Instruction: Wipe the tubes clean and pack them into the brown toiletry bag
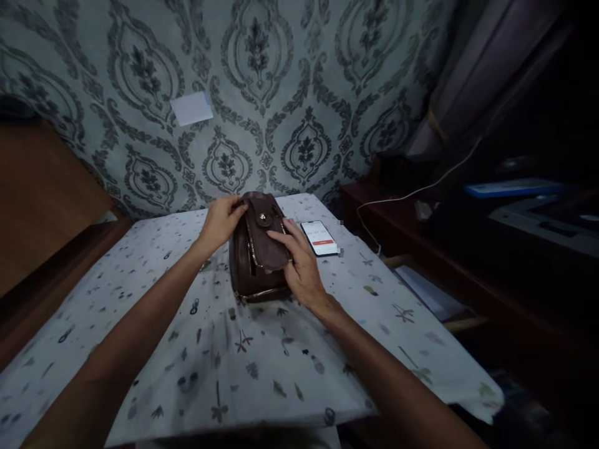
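A dark brown leather bag [266, 249] with gold zippers and a round metal clasp on its flap lies on the patterned white cloth. At the bag's upper left edge is my left hand [221, 219], its thumb and fingertips pinched together at the leather or a zipper end; the exact spot is too small to tell. My right hand [302, 265] rests along the bag's right side, fingers spread, with the index finger over the front pocket. The underside of the bag is hidden.
A phone [320, 238] with a lit screen lies just right of the bag. The cloth-covered table [262, 386] meets a patterned wall with a paper [191, 108] on it. Wooden furniture [42, 187] stands at left. A white cable [421, 191] crosses the dark desk at right.
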Tool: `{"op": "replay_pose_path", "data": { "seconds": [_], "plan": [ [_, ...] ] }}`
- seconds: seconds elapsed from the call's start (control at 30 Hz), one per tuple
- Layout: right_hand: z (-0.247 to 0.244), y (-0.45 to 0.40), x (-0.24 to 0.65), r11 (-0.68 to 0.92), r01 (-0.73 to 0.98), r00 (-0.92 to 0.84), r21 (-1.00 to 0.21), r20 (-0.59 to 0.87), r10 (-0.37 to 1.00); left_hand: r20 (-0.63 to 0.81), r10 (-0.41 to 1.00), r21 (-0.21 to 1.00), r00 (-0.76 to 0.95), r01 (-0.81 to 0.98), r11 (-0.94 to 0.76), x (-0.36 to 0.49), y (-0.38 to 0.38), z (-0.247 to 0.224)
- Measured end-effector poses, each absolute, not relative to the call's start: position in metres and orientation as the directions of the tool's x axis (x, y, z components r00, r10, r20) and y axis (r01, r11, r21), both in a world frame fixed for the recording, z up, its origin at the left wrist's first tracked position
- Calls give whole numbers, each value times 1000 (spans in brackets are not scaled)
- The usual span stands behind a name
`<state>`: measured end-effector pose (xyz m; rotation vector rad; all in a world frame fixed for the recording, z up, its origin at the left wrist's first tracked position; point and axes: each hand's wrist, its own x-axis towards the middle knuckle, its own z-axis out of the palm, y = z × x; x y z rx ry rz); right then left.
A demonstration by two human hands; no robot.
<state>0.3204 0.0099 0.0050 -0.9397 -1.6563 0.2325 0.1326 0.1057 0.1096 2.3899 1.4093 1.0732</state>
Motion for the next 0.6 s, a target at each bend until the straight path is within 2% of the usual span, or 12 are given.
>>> {"op": "replay_pose_path", "data": {
  "seconds": [0.07,0.3,0.43,0.6],
  "plan": [
    [3,11,320,667,458,-21,-587,744,668,508,813,513,284,659,-551,134,104,109],
    [2,11,321,675,488,-50,-554,754,655,464,862,770,203,389,-506,133,101,104],
    [2,12,321,676,507,-57,-535,762,646,454,871,814,187,311,-491,135,92,103],
    [2,12,321,671,527,-54,-522,767,639,433,889,836,152,301,-459,137,77,100]
  ]
}}
